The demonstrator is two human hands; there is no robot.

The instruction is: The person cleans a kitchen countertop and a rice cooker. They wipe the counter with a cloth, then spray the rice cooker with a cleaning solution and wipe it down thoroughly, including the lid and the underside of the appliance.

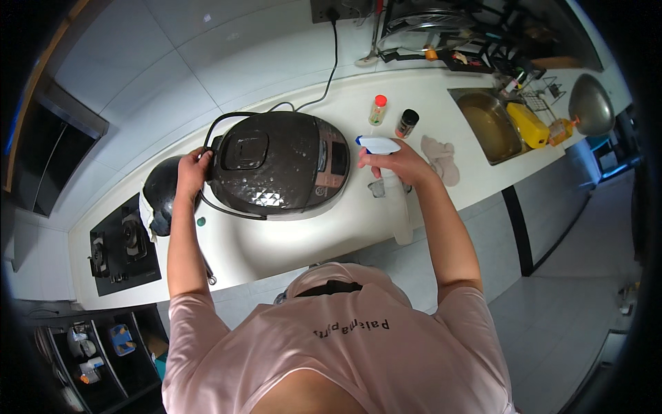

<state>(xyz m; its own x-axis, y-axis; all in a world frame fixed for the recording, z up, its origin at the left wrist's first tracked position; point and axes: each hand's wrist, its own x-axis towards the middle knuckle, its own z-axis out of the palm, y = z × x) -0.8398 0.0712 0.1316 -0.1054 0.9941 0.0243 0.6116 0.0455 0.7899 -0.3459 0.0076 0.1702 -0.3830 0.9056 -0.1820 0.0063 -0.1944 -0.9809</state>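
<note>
A dark brown rice cooker [289,160] with a control panel stands on the white counter, its lid spotted with droplets or foam. My left hand [193,171] grips the black handle [211,127] at the cooker's left end. In my right hand [401,163] is a white spray bottle [395,207] with a white and blue trigger head, held upright just right of the cooker. The nozzle points left towards the cooker. A crumpled cloth [442,160] lies to the right of that hand.
A red-capped jar [378,110] and a black-capped jar [407,124] stand behind the bottle. Left are a black wok [163,191] and a gas hob [124,248]. A sink [489,129] with a yellow bottle [527,126] beside it is right. The cooker's cord [331,77] runs to a wall socket.
</note>
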